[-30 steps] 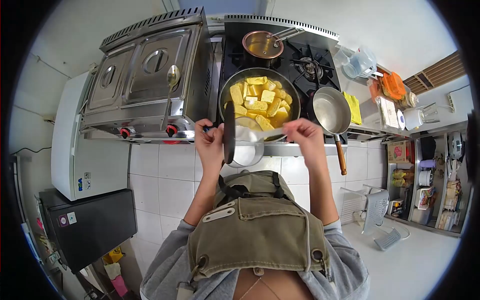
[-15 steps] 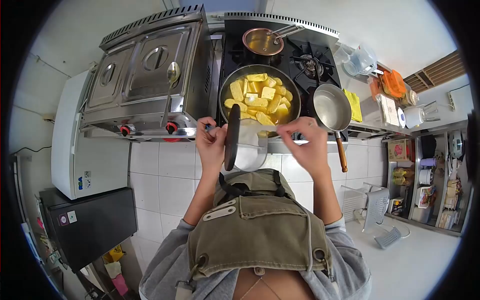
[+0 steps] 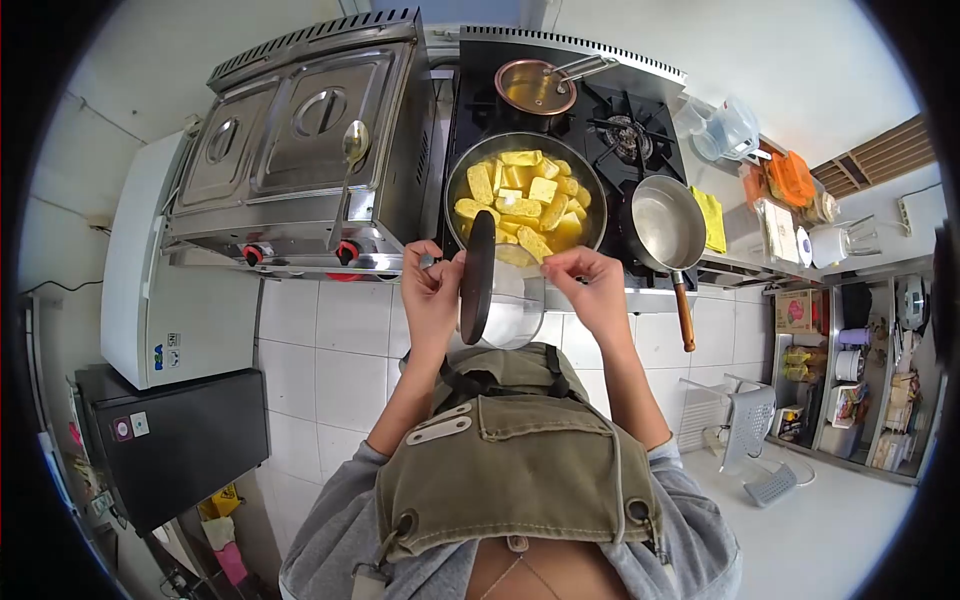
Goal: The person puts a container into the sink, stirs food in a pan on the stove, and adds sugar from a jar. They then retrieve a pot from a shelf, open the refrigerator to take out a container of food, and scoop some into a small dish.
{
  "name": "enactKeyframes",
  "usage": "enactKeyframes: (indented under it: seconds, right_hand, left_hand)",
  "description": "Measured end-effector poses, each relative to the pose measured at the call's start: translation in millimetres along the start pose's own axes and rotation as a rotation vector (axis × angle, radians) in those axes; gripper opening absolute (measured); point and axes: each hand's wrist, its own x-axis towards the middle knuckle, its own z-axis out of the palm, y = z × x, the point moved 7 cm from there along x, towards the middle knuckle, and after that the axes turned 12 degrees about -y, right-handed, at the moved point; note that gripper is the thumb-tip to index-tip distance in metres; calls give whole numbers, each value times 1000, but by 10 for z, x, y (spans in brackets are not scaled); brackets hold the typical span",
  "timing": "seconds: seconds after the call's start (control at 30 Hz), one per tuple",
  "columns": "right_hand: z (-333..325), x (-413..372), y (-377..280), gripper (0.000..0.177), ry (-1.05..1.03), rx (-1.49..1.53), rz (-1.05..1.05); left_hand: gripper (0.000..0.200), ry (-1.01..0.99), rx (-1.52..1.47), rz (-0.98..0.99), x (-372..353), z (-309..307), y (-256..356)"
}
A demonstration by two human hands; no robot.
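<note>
A clear jar (image 3: pixel 515 315) with white contents hangs near the stove's front edge, its dark round lid (image 3: pixel 478 278) standing on edge at its left side. My left hand (image 3: pixel 432 290) is closed on that dark lid. At the jar's right rim is my right hand (image 3: pixel 590 285), fingers pinched together; what they hold, if anything, is too small to make out. Just beyond both hands, a large round pan (image 3: pixel 598 195) on the stove holds several yellow pieces (image 3: pixel 520 207) in yellow liquid.
A small copper-coloured pot (image 3: pixel 535 88) stands behind the pan. To the right is a saucepan (image 3: pixel 667 225) with a wooden handle jutting over the front edge. A spoon (image 3: pixel 354 145) lies on the steel unit at left. An orange container (image 3: pixel 790 178) sits on the right counter.
My right hand has moved left and slightly down, closer to the jar, with its fingers now at the rim. The view has shifted slightly.
</note>
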Motion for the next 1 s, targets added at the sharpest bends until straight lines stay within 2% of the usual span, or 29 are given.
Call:
enactKeyframes:
  seconds: [0.13, 0.2, 0.27, 0.33, 0.4, 0.47, 0.53, 0.57, 0.67, 0.73, 0.8, 0.9, 0.93, 1.0]
  right_hand:
    - [-168, 84, 21, 7, 66, 298, 58]
    - [-333, 167, 114, 9, 129, 390, -28]
    - [-547, 233, 243, 11, 274, -181, 17]
    - [-646, 134, 179, 11, 425, -829, -55]
    - [-686, 36, 150, 9, 415, -801, -17]
    - [-691, -135, 51, 9, 449, -472, -53]
    - [-592, -274, -234, 8, 430, -325, -69]
    - [-526, -341, -344, 7, 422, -252, -103]
    - [-189, -540, -742, 6, 387, -184, -264]
    - [102, -664, -968, 12, 369, -302, -258]
    - [378, -768, -1153, 16, 386, -522, -368]
    - [771, -898, -1162, 17, 403, -801, -310]
    - [890, -966, -1142, 19, 370, -814, -309]
    - [980, -1221, -1215, 28, 550, -653, -218]
  left_hand:
    - [20, 68, 18, 2, -35, -141, -29]
    - [19, 98, 28, 5, -64, -232, -25]
    - [18, 76, 12, 7, -109, -331, -17]
    - [18, 70, -5, 9, -131, -400, -4]
    - [18, 129, -9, -21, -144, -489, -7]
    - [19, 96, -47, -37, -150, -574, -69]
    - [18, 11, -85, -33, -104, -540, -41]
    - [17, 85, -142, -126, -130, -502, -13]
    - [17, 83, -236, -140, -86, -525, -116]
    - [26, -135, -193, -127, -72, -511, -142]
    - [31, -206, -300, -176, -134, -428, -128]
    - [34, -358, -410, -261, -177, -342, -101]
    - [35, -455, -455, -289, -186, -309, -111]
    - [35, -530, -341, -410, -237, -263, -15]
